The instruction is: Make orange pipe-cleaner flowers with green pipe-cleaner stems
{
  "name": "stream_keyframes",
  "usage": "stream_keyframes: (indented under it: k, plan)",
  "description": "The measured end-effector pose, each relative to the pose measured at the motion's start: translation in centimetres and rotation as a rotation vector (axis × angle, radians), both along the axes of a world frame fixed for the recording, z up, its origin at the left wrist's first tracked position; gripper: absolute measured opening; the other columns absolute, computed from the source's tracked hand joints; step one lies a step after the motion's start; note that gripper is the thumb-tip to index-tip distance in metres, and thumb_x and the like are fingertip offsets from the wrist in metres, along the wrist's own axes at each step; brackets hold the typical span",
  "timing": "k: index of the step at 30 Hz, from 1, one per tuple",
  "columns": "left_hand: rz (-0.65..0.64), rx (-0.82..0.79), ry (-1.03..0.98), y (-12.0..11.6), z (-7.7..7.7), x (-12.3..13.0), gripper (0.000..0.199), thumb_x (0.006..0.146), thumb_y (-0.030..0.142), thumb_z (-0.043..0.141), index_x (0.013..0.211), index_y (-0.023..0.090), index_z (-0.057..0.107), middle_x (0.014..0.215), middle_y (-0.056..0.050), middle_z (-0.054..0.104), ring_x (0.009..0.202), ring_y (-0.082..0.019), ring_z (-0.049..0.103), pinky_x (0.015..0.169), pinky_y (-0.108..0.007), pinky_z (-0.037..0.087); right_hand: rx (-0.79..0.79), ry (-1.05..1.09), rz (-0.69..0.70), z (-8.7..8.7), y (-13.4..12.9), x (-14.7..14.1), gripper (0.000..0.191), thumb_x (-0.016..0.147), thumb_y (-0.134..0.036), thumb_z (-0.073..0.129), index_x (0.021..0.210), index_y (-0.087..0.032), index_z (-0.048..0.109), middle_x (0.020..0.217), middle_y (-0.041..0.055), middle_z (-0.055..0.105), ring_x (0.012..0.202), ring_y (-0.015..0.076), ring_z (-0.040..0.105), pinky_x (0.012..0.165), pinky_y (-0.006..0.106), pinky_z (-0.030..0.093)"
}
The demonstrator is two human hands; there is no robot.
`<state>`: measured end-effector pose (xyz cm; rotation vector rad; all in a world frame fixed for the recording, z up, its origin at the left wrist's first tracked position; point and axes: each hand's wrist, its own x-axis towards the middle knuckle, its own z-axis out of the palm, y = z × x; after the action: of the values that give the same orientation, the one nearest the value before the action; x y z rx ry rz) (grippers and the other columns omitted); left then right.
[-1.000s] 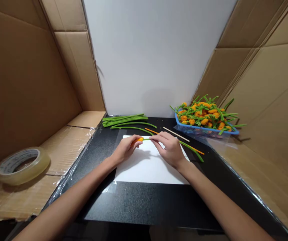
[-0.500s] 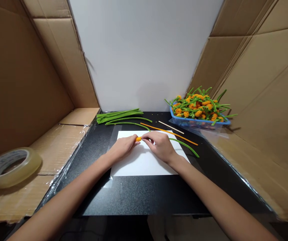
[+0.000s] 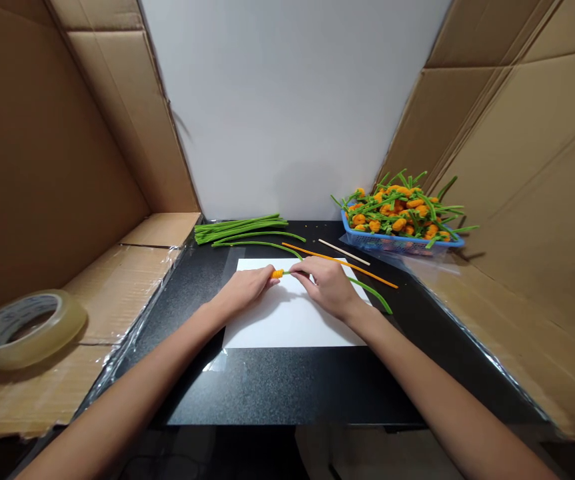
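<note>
A small coil of orange pipe cleaner (image 3: pixel 278 273) is pinched between the thumb and fingers of my left hand (image 3: pixel 250 288), just above the white paper (image 3: pixel 292 323). From the coil's right end a short length of green pipe cleaner (image 3: pixel 286 272) sticks out. My right hand (image 3: pixel 325 283) is closed on that green length with its fingertips, a little apart from the coil. Green stem shows again to the right of my right hand, curving down past the paper's edge; whether it is the same piece is hidden by the hand.
Behind the paper lie a bundle of green pipe cleaners (image 3: pixel 237 229), a straight orange pipe cleaner (image 3: pixel 367 272) and a thin pale stick (image 3: pixel 343 251). A blue basket (image 3: pixel 402 245) heaped with orange and green pieces stands at back right. Clear tape (image 3: pixel 67 327) rests on cardboard at left.
My right hand has drawn slightly away to the right from the orange coil, and the green length between them now shows. My left hand keeps its pinch on the coil.
</note>
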<state>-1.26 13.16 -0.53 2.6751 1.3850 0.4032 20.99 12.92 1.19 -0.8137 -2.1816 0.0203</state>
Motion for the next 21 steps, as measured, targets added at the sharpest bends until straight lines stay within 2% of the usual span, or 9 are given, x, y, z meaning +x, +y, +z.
stream_keyframes:
  k: [5,12,17,21]
  plan:
    - [-0.034,-0.036,-0.100,-0.2,-0.6,0.4,0.026,0.104,0.039,0.031,0.096,0.023,0.049,0.084,-0.004,0.064,0.070,-0.020,0.055,0.065,-0.027,0.035,-0.023,-0.008,0.010,-0.6,-0.4,-0.8,0.016,0.095,-0.015,0.058,0.093,-0.018,0.074,0.087,0.0069,0.077,0.079,0.0191,0.070,0.076,0.032,0.054]
    - [-0.058,-0.081,-0.273,0.1,-0.5,0.0,0.028,0.103,0.040,0.032,0.086,0.022,0.045,0.074,-0.001,0.056,0.064,-0.016,0.048,0.062,-0.025,0.034,-0.134,0.014,-0.069,0.2,-0.4,-0.4,0.008,0.091,-0.016,0.064,0.091,-0.017,0.071,0.086,0.0056,0.075,0.074,0.0174,0.067,0.068,0.028,0.049]
    - [-0.038,-0.142,-0.294,-0.2,0.2,0.3,0.025,0.100,0.038,0.032,0.086,0.021,0.043,0.077,-0.001,0.056,0.068,-0.016,0.048,0.065,-0.026,0.035,-0.082,0.013,-0.023,0.4,-0.4,-0.3,0.012,0.093,-0.014,0.061,0.087,-0.016,0.071,0.084,0.0059,0.075,0.075,0.0177,0.068,0.071,0.029,0.050]
    - [-0.052,-0.198,-0.286,-0.4,0.1,0.7,0.028,0.100,0.041,0.031,0.087,0.021,0.044,0.079,-0.001,0.056,0.071,-0.017,0.049,0.068,-0.027,0.036,-0.073,0.004,-0.004,0.1,-0.6,-0.8,0.011,0.092,-0.013,0.062,0.087,-0.016,0.071,0.086,0.0074,0.076,0.078,0.0193,0.069,0.074,0.030,0.051]
